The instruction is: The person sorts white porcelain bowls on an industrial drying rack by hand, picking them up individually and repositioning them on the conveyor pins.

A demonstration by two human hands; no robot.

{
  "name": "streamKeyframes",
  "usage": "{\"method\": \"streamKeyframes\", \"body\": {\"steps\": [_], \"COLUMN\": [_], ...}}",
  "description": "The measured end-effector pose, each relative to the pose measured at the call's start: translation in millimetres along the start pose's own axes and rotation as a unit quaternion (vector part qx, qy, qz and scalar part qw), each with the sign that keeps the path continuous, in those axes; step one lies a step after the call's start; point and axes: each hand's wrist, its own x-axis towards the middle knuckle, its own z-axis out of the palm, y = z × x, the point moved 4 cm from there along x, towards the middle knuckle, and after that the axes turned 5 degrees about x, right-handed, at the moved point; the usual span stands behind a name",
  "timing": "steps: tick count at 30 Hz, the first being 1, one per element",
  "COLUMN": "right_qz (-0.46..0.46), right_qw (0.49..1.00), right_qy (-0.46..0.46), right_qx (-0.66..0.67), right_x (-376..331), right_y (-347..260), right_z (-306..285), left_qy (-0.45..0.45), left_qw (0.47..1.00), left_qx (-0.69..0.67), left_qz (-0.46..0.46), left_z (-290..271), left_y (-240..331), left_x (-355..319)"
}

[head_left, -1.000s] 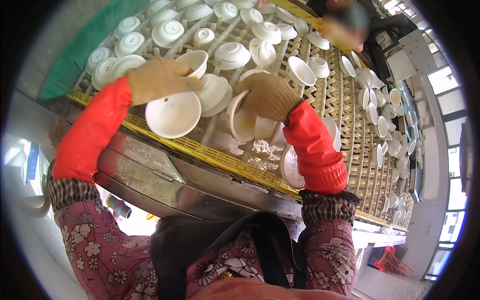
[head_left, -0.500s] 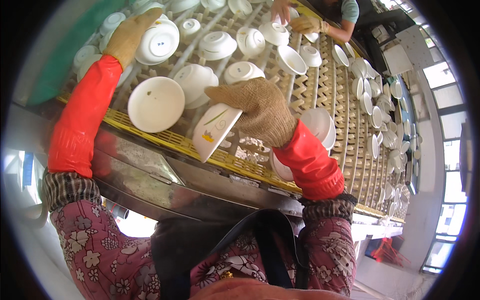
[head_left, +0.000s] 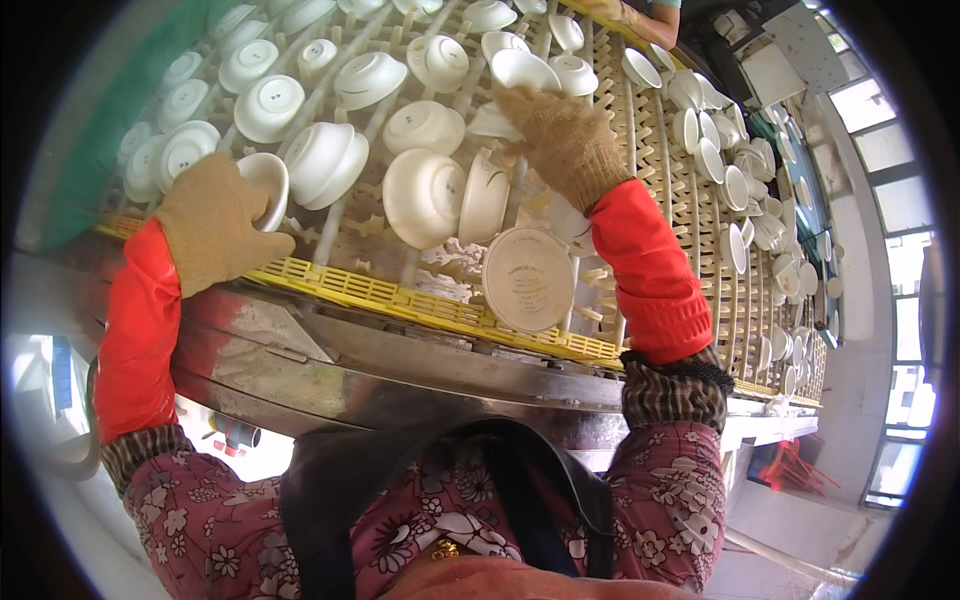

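My left hand [head_left: 215, 225], in a tan glove with a red sleeve cover, grips a white bowl [head_left: 268, 185] by its side near the belt's front edge. My gloved right hand [head_left: 570, 145] reaches farther out, its thumb and fingers around a small white bowl [head_left: 490, 122] that they partly hide. Nearer to me a round white dish [head_left: 530, 282] shows its marked underside. Beside it two bowls lean together, a wide one [head_left: 424, 198] and one on its side [head_left: 484, 198]. Another tilted pair [head_left: 325, 165] rests between my hands.
A pegged conveyor belt [head_left: 345, 235] carries many more white bowls, mostly upside down. A yellow slotted strip [head_left: 420, 315] and a metal ledge [head_left: 400, 375] run along its near side. Bowls crowd [head_left: 765, 215] the right. A co-worker's arm [head_left: 655, 28] is at the far edge.
My right hand has let go of the flower-patterned bowl and moved farther out to the right. My left hand has come nearer, onto another bowl. The co-worker's hands have drawn back.
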Motion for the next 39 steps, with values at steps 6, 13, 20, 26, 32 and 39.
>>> {"method": "streamKeyframes", "body": {"steps": [6,13,20,26,32,39], "right_qz": [-0.079,0.154,0.132,0.006,0.316,0.013], "right_qw": [0.976,0.942,0.967,0.965,0.618,0.975], "right_qy": [-0.029,-0.151,-0.186,-0.007,0.014,-0.077], "right_qx": [0.202,0.257,0.114,0.262,0.72,0.207], "right_x": [11,45,48,14,18,5], "right_y": [17,33,61,93,95,17], "right_z": [11,32,74,51,64,24], "left_qy": [0.161,0.247,0.276,0.257,0.112,0.103], "left_qw": [0.979,0.916,0.959,0.96,0.973,0.981], "left_qx": [-0.127,-0.272,-0.067,-0.093,-0.16,-0.076], "left_qz": [-0.002,-0.165,-0.012,0.055,-0.125,-0.148], "left_z": [30,54,15,11,32,20], "left_y": [-58,-110,-8,37,18,25], "left_x": [-23,2,23,34,62,66]}}
